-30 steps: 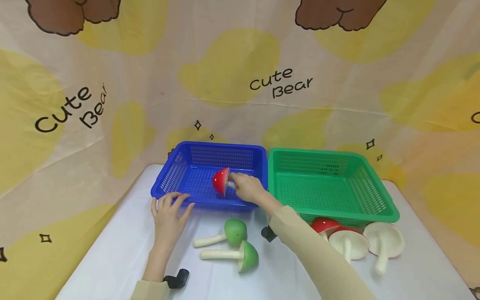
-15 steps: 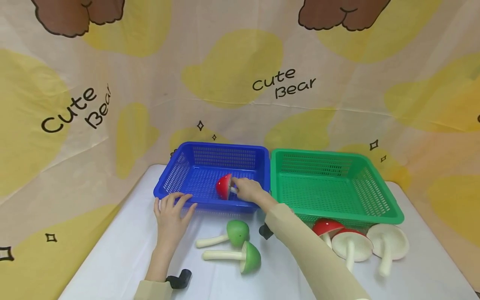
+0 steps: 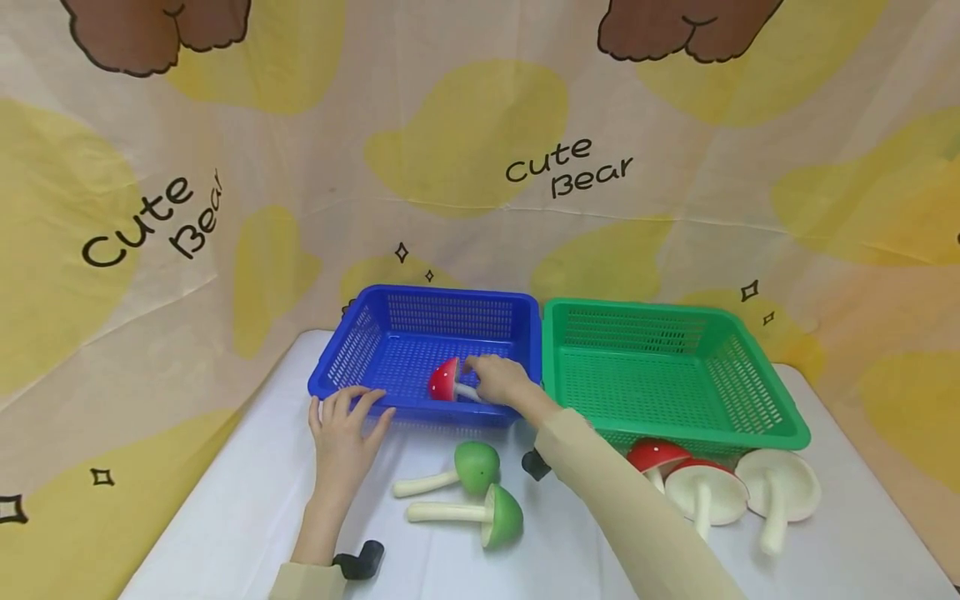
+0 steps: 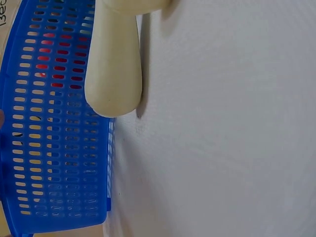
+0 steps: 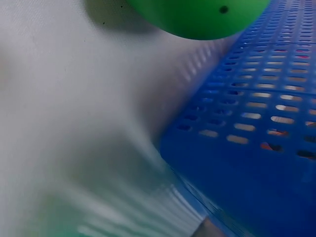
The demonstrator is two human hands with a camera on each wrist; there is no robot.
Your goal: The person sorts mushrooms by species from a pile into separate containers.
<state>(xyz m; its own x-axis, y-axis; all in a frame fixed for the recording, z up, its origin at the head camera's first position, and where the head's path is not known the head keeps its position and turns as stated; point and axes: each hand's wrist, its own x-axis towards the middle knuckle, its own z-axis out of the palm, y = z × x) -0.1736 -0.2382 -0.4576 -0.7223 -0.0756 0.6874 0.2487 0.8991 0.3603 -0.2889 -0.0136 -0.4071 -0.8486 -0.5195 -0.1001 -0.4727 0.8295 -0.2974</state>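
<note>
Two green mushrooms (image 3: 480, 492) lie nearest me on the surface (image 3: 247, 500). At eleven o'clock, my left hand (image 3: 341, 433) rests flat, fingers relaxed, against the blue basket (image 3: 352, 350). Beyond, my right hand (image 3: 498, 381) pinches the red mushroom (image 3: 444, 381) low inside it; a snagged stem could tip the basket.

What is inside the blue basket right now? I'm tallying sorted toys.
One red mushroom lies in the blue basket, its stem held by the right hand. The hand hides the floor beneath it.
</note>
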